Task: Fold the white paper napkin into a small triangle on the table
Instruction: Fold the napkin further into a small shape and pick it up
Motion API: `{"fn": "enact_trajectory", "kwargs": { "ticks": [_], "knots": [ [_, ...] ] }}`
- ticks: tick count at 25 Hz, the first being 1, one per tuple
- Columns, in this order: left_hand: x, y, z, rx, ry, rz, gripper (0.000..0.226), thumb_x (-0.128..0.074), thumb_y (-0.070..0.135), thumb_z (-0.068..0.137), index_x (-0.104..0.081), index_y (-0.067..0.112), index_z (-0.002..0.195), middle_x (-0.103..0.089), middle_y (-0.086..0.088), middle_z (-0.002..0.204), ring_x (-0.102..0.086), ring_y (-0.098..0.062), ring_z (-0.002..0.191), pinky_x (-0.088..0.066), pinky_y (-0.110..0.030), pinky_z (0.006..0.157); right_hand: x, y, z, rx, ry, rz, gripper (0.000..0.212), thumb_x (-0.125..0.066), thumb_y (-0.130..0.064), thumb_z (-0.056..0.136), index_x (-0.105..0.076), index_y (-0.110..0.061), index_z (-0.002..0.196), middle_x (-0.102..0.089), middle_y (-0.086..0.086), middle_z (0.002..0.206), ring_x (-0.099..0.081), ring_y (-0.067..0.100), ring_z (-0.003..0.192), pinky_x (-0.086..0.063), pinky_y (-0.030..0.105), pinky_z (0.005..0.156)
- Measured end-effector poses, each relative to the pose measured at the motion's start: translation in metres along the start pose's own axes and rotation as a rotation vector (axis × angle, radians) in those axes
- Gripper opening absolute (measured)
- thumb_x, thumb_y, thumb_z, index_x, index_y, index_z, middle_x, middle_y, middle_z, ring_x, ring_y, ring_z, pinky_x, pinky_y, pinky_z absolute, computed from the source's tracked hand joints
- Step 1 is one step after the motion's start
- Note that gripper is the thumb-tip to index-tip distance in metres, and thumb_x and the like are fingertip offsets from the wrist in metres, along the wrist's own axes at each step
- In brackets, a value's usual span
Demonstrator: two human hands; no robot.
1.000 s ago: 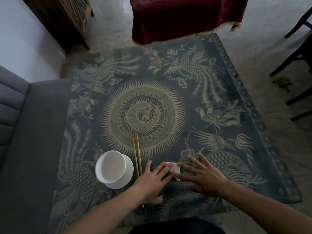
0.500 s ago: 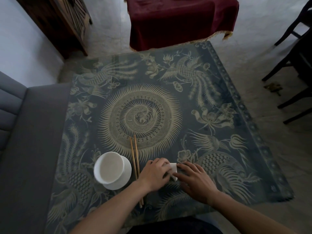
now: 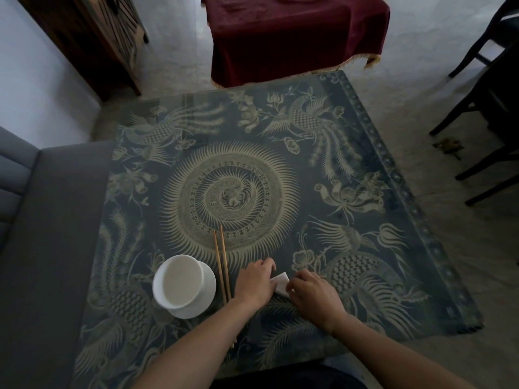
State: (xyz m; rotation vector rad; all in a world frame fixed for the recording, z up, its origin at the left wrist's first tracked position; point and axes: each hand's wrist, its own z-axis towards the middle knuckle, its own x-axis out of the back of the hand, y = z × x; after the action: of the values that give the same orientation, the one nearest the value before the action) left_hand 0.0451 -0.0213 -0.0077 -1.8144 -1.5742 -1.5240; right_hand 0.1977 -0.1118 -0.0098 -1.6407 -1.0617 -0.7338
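Napkin [image 3: 281, 282] looks already folded small, sitting on the table [image 3: 365, 153] near the chopsticks [image 3: 222, 265]. Left hand [image 3: 257, 282] and right hand [image 3: 314, 294] both pinch it, probably 1 last crease left.

Left of the hands, a pair of thin wooden chopsticks [image 3: 222, 265] lies lengthwise, touching the left hand [image 3: 257, 283]; just beyond them a white ceramic bowl on a saucer [image 3: 182, 284] blocks that side; the patterned blue tablecloth [image 3: 337, 192] ahead and rightward lies open.

Two chopsticks [image 3: 222, 265] (one bowl [image 3: 179, 282], napkin [image 3: 281, 282])
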Motion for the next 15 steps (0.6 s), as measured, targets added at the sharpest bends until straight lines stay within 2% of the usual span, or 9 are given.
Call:
{"fn": "enact_trajectory", "kwargs": {
  "ticks": [2,3,5,7,9,10,12,15],
  "knots": [
    [-0.003,0.001,-0.002,0.023,0.002,-0.003,0.016,-0.059,0.03,0.094,-0.056,0.021,0.106,-0.06,-0.001,0.107,-0.056,-0.023,0.102,-0.045,-0.04,0.082,0.003,-0.002,0.006,-0.059,0.004,0.058,0.018,-0.052,-0.038,0.093,-0.055,-0.028,0.108,-0.057,-0.005,0.108,-0.062,0.019,0.093,-0.05,0.035,0.068],
    [-0.005,0.001,-0.004,0.031,0.007,0.007,0.014,-0.057,0.031,0.095,-0.056,0.02,0.105,-0.058,-0.001,0.109,-0.054,-0.023,0.103,-0.044,-0.04,0.082,0.004,-0.003,0.009,-0.084,-0.005,0.086,0.024,-0.054,-0.038,0.091,-0.05,-0.03,0.114,-0.059,-0.006,0.109,-0.063,0.019,0.092,-0.05,0.036,0.067],
    [-0.006,0.002,-0.007,0.038,0.019,0.028,0.014,-0.054,0.031,0.096,-0.056,0.02,0.104,-0.051,-0.003,0.11,-0.05,-0.024,0.104,-0.041,-0.039,0.08,0.006,-0.004,0.016,-0.106,-0.061,0.099,0.046,-0.058,-0.038,0.089,-0.039,-0.034,0.131,-0.062,-0.005,0.116,-0.063,0.02,0.099,-0.05,0.037,0.071],
    [-0.008,0.001,-0.01,0.026,0.024,0.042,0.013,-0.053,0.029,0.096,-0.053,0.019,0.104,-0.049,-0.003,0.111,-0.048,-0.025,0.105,-0.039,-0.038,0.079,0.006,-0.006,0.024,-0.103,-0.106,0.049,0.05,-0.059,-0.039,0.089,-0.04,-0.035,0.134,-0.058,-0.004,0.121,-0.06,0.022,0.107,-0.051,0.038,0.076],
    [-0.008,-0.001,-0.012,0.001,0.024,0.064,0.012,-0.052,0.028,0.097,-0.051,0.019,0.105,-0.052,-0.004,0.112,-0.048,-0.026,0.107,-0.039,-0.039,0.081,0.005,-0.007,0.03,-0.097,-0.07,0.035,0.028,-0.061,-0.04,0.088,-0.052,-0.03,0.112,-0.052,-0.003,0.111,-0.057,0.021,0.102,-0.049,0.035,0.071],
    [-0.006,-0.002,-0.012,-0.018,0.021,0.065,0.012,-0.051,0.028,0.097,-0.051,0.02,0.105,-0.055,-0.003,0.112,-0.049,-0.026,0.108,-0.039,-0.041,0.083,0.005,-0.007,0.032,-0.09,-0.057,0.043,0.019,-0.062,-0.04,0.087,-0.052,-0.027,0.098,-0.049,-0.003,0.106,-0.056,0.02,0.097,-0.046,0.033,0.067],
    [-0.001,-0.004,-0.011,-0.054,-0.003,0.041,0.012,-0.051,0.03,0.097,-0.05,0.021,0.106,-0.06,-0.001,0.111,-0.051,-0.026,0.107,-0.037,-0.043,0.085,0.005,-0.007,0.037,-0.09,-0.092,0.083,0.021,-0.062,-0.037,0.087,-0.046,-0.025,0.081,-0.049,-0.002,0.098,-0.055,0.02,0.09,-0.043,0.033,0.065],
    [0.009,-0.008,-0.008,-0.027,-0.027,-0.139,0.016,-0.057,0.036,0.094,-0.054,0.025,0.106,-0.065,0.005,0.103,-0.058,-0.018,0.098,-0.039,-0.04,0.084,0.009,-0.003,0.043,-0.193,-0.153,0.249,0.019,-0.064,-0.028,0.082,-0.05,-0.022,0.071,-0.056,-0.002,0.076,-0.057,0.02,0.078,-0.045,0.034,0.064]
  ]
}}
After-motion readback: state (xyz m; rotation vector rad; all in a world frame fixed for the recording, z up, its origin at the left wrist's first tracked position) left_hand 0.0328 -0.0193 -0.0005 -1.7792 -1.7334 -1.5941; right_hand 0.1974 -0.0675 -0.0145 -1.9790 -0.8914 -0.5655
